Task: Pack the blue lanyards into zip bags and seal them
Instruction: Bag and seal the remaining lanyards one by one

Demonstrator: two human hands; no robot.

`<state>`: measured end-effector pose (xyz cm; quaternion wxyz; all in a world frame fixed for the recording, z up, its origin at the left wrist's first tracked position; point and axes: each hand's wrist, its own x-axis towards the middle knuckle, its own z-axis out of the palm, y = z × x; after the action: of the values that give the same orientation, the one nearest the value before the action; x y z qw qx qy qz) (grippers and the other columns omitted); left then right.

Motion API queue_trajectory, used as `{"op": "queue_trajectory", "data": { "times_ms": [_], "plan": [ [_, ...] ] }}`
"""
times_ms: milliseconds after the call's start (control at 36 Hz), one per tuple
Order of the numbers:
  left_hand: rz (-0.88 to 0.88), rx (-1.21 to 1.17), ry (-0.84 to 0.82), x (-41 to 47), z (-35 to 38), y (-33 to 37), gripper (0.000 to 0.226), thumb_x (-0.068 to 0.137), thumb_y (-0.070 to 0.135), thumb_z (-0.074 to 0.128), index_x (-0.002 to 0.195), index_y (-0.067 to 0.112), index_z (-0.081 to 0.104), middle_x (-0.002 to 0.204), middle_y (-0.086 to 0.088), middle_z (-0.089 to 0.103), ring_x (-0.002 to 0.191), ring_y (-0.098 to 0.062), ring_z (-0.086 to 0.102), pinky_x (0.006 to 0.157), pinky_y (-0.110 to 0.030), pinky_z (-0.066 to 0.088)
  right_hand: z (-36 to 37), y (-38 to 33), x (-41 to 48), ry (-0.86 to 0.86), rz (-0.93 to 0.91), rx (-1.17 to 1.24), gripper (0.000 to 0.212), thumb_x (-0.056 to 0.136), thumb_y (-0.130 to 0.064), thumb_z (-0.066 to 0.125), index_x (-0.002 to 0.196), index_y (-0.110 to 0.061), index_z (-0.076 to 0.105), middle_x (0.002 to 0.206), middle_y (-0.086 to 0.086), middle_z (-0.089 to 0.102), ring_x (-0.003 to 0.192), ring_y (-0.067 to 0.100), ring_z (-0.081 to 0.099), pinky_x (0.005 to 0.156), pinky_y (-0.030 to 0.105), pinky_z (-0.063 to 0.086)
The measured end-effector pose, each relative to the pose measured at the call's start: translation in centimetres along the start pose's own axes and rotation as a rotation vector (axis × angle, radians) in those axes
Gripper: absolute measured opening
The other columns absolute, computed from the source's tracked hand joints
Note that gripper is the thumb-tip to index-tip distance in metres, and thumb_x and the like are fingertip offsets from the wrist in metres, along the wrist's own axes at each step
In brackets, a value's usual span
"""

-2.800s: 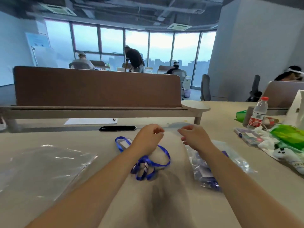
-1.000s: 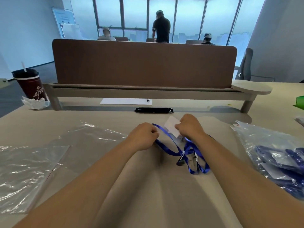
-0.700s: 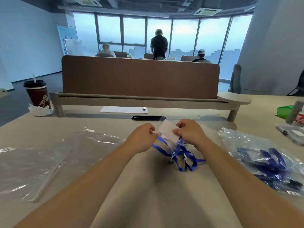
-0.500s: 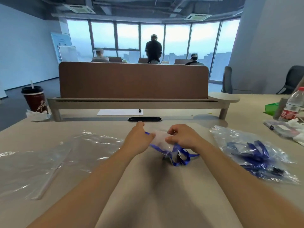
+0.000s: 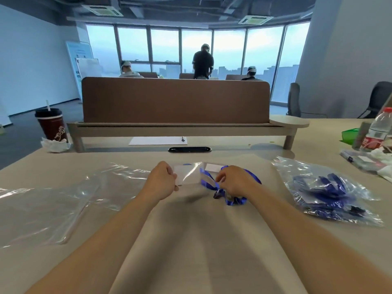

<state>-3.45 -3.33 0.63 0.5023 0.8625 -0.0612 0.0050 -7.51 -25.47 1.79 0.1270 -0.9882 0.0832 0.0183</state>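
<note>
A small clear zip bag is held up over the middle of the table. My left hand pinches its left edge. My right hand grips the blue lanyard, whose strap bunches under the hand and partly reaches into the bag's right end, where a white card shows. Whether the right fingers also hold the bag's edge is hidden.
Empty clear bags lie flat at the left. A clear sack of blue lanyards lies at the right. A dark cup stands far left, a water bottle and clutter far right, a brown divider behind.
The hands have drawn apart, and the small bag is now stretched between them. The lanyard bundle has shifted right under my right hand. The camera view has tilted up slightly.
</note>
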Motion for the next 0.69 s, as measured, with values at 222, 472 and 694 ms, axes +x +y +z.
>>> {"op": "queue_trajectory", "data": {
  "times_ms": [222, 472, 694],
  "plan": [
    [-0.005, -0.156, -0.029, 0.1, -0.5, 0.1, 0.009, 0.096, 0.008, 0.040, 0.091, 0.014, 0.043, 0.088, -0.008, 0.056, 0.066, -0.032, 0.074, 0.074, -0.050, 0.058, 0.8, -1.1, 0.2, -0.050, -0.077, -0.166, 0.026, 0.092, -0.036, 0.068, 0.115, -0.024, 0.072, 0.097, -0.002, 0.070, 0.084, 0.012, 0.065, 0.076, 0.021, 0.051],
    [-0.025, -0.168, -0.037, 0.4, -0.4, 0.6, 0.013, 0.098, 0.006, 0.047, 0.092, 0.017, 0.043, 0.087, -0.011, 0.061, 0.067, -0.032, 0.074, 0.071, -0.043, 0.059, 0.7, -0.9, 0.8, 0.004, -0.107, -0.137, 0.011, 0.091, -0.022, 0.067, 0.098, -0.031, 0.068, 0.093, -0.006, 0.069, 0.082, 0.012, 0.064, 0.076, 0.027, 0.056],
    [-0.002, -0.068, -0.039, 0.9, -0.3, 0.9, 0.014, 0.096, 0.007, 0.059, 0.098, 0.015, 0.047, 0.092, -0.005, 0.061, 0.050, -0.005, 0.066, 0.054, -0.023, 0.056, -0.9, -1.0, 0.7, 0.206, -0.156, 0.033, 0.004, 0.101, -0.030, 0.051, 0.098, -0.031, 0.054, 0.092, -0.002, 0.069, 0.076, 0.018, 0.063, 0.071, 0.035, 0.057]
  ]
}}
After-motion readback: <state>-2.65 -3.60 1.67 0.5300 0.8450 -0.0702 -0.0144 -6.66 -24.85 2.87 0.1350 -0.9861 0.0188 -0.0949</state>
